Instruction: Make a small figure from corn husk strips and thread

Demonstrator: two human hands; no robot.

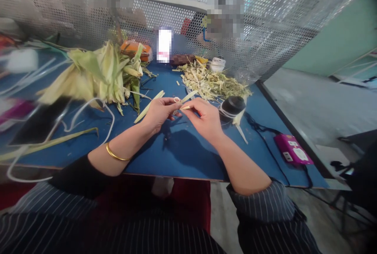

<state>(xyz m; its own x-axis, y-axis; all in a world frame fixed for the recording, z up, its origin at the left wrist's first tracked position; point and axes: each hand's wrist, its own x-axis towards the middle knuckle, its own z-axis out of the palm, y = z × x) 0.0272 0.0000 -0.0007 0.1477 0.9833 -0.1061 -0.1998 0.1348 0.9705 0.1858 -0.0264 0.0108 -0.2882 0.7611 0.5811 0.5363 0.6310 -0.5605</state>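
Over the middle of the blue table, my left hand [163, 112] pinches a small pale ring-shaped piece [176, 99] of husk between thumb and fingers. My right hand [203, 117] is closed beside it, thumb and index finger pressed on a pale husk strip [188, 96] that runs up and to the right. The fingertips of both hands nearly meet. Beyond my left hand, a flat green-yellow husk strip [150, 106] lies on the table. Just right of my right hand stands a black spool [233, 106] with pale thread round it.
Corn husks [103, 71] are heaped at the left, shredded husk [206, 81] at the back right. A phone [39, 122] and white cable [113, 122] lie left. A magenta box [293, 150] sits right, near black cords. Perforated mesh [176, 10] stands behind, with people beyond.
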